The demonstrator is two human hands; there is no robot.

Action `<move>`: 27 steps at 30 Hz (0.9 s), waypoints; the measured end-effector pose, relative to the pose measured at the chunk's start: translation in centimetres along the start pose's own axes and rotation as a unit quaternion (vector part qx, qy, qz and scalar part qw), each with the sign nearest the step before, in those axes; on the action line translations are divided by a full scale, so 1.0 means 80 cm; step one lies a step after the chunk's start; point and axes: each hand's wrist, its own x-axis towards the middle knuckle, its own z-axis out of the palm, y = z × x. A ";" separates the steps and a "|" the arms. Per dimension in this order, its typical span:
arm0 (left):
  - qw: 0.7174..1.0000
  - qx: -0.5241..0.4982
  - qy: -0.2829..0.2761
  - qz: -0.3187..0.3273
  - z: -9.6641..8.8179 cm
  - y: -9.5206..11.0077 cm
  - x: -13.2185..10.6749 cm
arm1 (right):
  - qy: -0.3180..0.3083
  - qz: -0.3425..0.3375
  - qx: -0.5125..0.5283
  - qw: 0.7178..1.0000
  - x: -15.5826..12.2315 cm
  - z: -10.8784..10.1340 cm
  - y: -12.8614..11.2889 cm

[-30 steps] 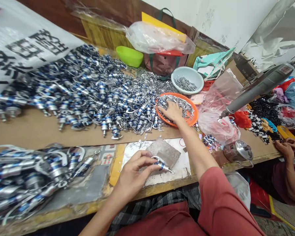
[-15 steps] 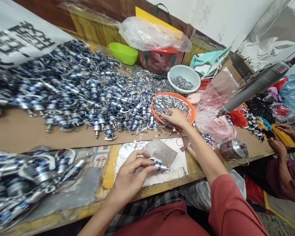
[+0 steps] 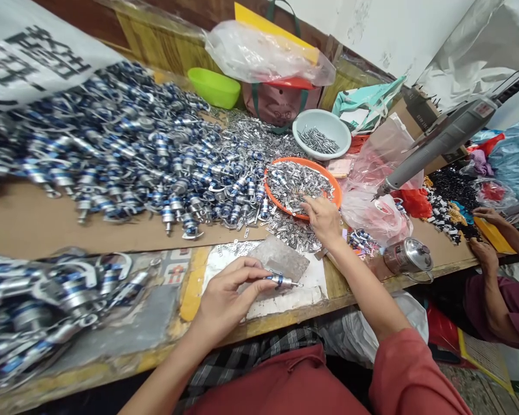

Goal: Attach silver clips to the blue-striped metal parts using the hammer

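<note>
Left grip (image 3: 229,291) still pinches the blue-and-silver part (image 3: 281,280) above the white sheet (image 3: 315,283); right grip (image 3: 324,219) (can't tell if it's holding anything) has pulled back to the near rim of the orange tray (image 3: 338,193). Small metal plates (image 3: 290,231) now heap in front, so supply looks handier.

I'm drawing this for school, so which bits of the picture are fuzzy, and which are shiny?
In the head view, the near pile of silver-blue pieces at lower left looks soft and smeared; in the same head view, the left hand and its small metal part look clearer; also in the head view, bright glints show on the metal mug and clear plastic bag.
</note>
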 end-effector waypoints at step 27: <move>0.998 -0.018 0.003 0.067 0.007 0.008 0.001 | -0.178 0.103 0.482 0.852 -0.107 -0.018 -0.065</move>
